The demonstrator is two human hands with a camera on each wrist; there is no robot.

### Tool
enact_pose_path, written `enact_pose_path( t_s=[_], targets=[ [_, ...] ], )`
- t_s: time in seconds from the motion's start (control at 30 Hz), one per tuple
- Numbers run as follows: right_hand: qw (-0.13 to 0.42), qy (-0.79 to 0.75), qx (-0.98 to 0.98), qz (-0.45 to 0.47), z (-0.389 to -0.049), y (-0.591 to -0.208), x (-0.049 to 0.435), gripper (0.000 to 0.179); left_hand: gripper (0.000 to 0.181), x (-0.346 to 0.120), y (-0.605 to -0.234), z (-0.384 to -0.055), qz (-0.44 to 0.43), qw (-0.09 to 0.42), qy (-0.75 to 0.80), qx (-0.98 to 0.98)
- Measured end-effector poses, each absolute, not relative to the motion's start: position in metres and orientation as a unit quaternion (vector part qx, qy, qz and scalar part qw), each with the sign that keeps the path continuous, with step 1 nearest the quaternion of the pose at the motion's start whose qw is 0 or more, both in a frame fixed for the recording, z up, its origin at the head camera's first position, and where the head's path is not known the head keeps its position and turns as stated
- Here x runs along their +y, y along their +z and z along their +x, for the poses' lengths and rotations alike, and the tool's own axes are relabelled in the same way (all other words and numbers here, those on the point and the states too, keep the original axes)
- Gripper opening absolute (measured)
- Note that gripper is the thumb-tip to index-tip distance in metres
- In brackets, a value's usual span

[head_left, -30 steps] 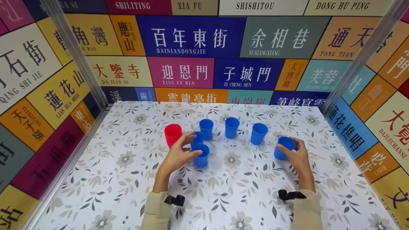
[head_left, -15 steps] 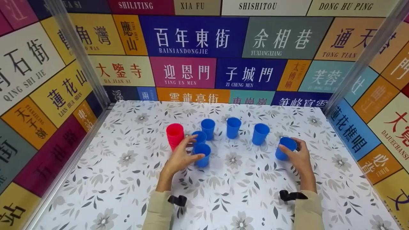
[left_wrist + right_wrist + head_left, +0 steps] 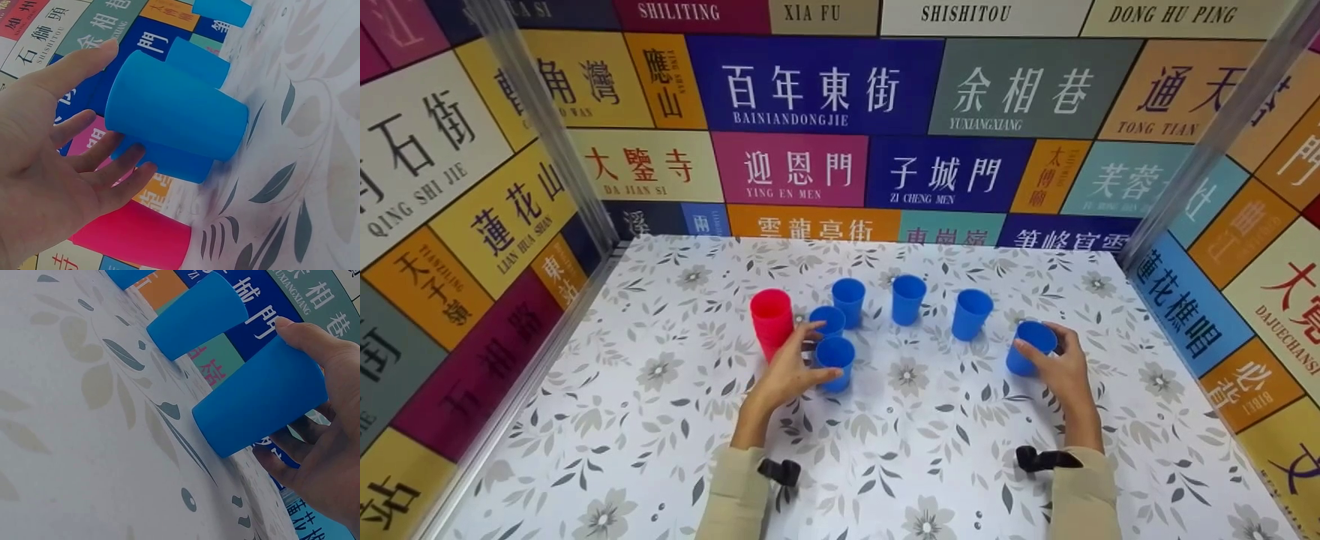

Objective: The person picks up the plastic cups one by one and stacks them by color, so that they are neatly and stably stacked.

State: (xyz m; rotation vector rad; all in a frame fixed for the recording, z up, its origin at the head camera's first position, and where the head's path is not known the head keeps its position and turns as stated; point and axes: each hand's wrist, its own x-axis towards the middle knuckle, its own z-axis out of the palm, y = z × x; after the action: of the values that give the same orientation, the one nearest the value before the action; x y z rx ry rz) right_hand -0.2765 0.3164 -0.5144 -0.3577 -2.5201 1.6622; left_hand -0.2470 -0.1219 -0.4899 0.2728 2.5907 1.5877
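Hands (image 3: 784, 371) (image 3: 1057, 365) flank smooth, tapering blue cups (image 3: 972, 317) — round-rimmed, upright

Beige sleeves (image 3: 1086, 496), bare hands (image 3: 787, 375), black wrist cameras (image 3: 1027, 458).
The person's left sleeve (image 3: 731, 495) and right sleeve (image 3: 1081, 504) are plain, light beige cloth, lightly creased, each ending at the wrist. Beside each cuff sits a small black camera: the left camera (image 3: 787, 472) has a stubby, rounded head on a short dark arm, and the right camera (image 3: 1026, 459) has a similar knob-like head, with a flat dark strip running to the cuff. Both cameras have a slight sheen; any lettering on them is too small to read.
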Motion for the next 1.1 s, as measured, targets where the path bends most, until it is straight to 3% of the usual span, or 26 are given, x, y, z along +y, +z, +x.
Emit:
enact_pose_path(
  t_s=[1.1],
  targets=[
    [0.027,0.56,-0.82,-0.115,-0.277,-0.518,0.321,0.095,0.07,-0.109,-0.498,-0.246,0.093,0.034,0.526,0.845]
  ],
)
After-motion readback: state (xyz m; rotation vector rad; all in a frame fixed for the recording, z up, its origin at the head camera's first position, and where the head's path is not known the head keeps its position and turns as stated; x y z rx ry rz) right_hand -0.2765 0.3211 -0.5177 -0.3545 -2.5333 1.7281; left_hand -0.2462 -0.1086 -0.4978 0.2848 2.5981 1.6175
